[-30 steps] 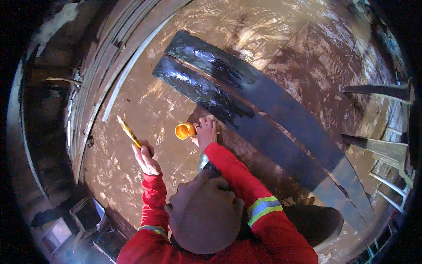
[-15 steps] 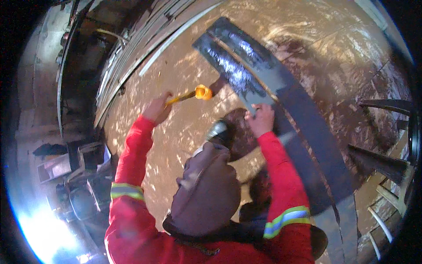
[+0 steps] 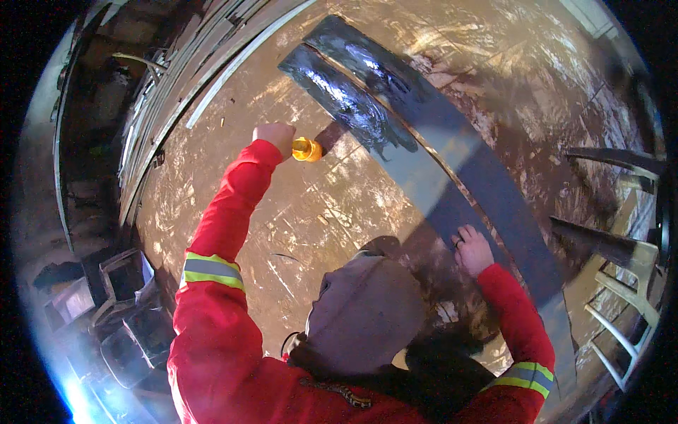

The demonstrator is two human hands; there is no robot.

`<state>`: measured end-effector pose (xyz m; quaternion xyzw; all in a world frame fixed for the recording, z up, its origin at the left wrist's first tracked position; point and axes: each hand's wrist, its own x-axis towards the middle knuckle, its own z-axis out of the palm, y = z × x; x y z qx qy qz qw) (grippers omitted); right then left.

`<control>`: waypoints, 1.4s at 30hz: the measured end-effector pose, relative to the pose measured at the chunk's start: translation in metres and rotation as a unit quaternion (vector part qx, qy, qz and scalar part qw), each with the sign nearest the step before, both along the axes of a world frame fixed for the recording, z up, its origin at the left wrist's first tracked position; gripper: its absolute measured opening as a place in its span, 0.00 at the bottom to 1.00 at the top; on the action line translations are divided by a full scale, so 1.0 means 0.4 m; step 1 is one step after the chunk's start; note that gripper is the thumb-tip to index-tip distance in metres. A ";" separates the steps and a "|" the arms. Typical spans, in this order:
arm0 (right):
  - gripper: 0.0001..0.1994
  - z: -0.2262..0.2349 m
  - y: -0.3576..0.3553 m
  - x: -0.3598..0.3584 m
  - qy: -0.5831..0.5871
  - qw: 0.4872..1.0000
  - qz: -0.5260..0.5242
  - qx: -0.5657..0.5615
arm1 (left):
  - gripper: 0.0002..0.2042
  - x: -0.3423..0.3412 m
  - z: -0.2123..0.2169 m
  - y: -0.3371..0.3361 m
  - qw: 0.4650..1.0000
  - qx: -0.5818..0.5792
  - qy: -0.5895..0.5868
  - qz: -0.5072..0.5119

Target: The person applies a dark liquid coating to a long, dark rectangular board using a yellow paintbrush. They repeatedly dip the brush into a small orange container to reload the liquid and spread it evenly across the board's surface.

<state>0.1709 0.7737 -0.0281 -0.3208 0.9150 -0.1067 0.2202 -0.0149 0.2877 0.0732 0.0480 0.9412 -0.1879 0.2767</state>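
My left hand (image 3: 274, 138) is closed in a fist low over the floor. Against it is an orange cup-shaped piece (image 3: 306, 150). The yellow handle seen there earlier is now hidden by the fist. Two long dark strips (image 3: 452, 141) lie side by side with a narrow gap between them. Wet, shiny black coating (image 3: 346, 99) covers their far end, ragged at its near edge. My right hand (image 3: 472, 249) rests on the left strip, fingers slightly bent and apart, with nothing visible in it. A ring shows on one finger.
My bent knee (image 3: 367, 311) in grey-brown cloth is between my arms. Long metal bars (image 3: 187, 92) lie at the far left. Boxes or bins (image 3: 127, 275) stand at the lower left. A white plastic chair (image 3: 635, 283) is at the right edge, and brown floor (image 3: 226, 155) surrounds the strips.
My left hand has closed up to the orange piece, covering the yellow handle. My right hand has come back along the strip toward me, away from the wet end. The view has shifted.
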 end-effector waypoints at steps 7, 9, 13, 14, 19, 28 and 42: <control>0.30 -0.072 0.037 0.070 0.005 1.000 0.007 0.020 | 0.10 0.004 -0.036 -0.021 0.999 0.014 0.009 0.030; 0.32 -0.063 0.043 0.068 -0.007 1.000 0.009 0.001 | 0.10 0.011 -0.045 -0.083 0.993 0.093 0.026 0.060; 0.34 -0.062 0.061 0.058 -0.024 1.000 0.017 -0.004 | 0.10 0.019 0.013 -0.146 0.975 0.188 0.067 0.094; 0.34 -0.066 0.065 0.058 -0.016 1.000 0.021 0.002 | 0.11 0.022 0.025 -0.147 0.972 0.200 0.077 0.099; 0.35 -0.059 0.064 0.067 -0.014 1.000 0.023 0.000 | 0.12 0.077 0.019 -0.110 0.971 0.180 0.090 0.126; 0.35 -0.061 0.063 0.066 -0.012 0.998 0.034 0.050 | 0.16 0.165 -0.045 -0.143 0.917 0.283 0.189 0.208; 0.36 -0.055 0.047 0.069 -0.036 0.999 0.002 0.016 | 0.15 0.477 -0.183 -0.162 0.618 0.532 0.335 0.472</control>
